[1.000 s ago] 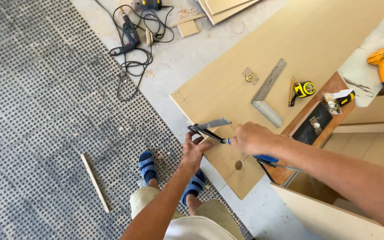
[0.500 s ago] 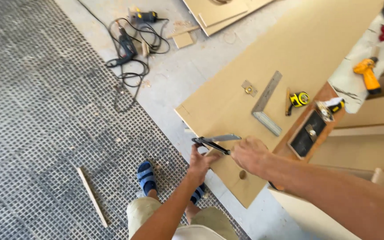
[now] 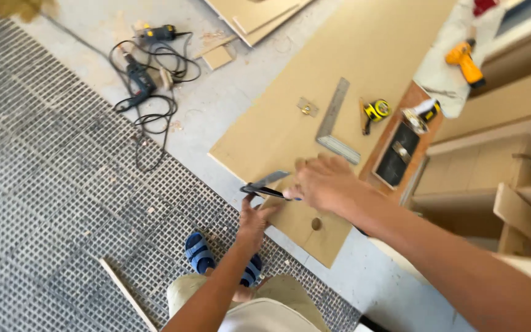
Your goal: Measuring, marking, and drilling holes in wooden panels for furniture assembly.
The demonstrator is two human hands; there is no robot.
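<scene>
A dark pen-like tool (image 3: 265, 191) is held over the near corner of a tan board (image 3: 339, 74) that lies on the floor. The tool is pinched in the right hand (image 3: 324, 183), whose fingers are curled round its rear end; the hand is blurred. The left hand (image 3: 254, 222) is raised at the board's edge, fingers partly spread, with the fingertips touching the tool from below. A small grey blade-like piece (image 3: 270, 179) is seen just beside the tool's tip; what it is cannot be told. A round hole (image 3: 316, 224) is cut in the board near the corner. Farther up the board a steel square (image 3: 337, 123) and a yellow tape measure (image 3: 376, 110) are laid. A corded drill (image 3: 137, 79) is left on the floor, well apart.
</scene>
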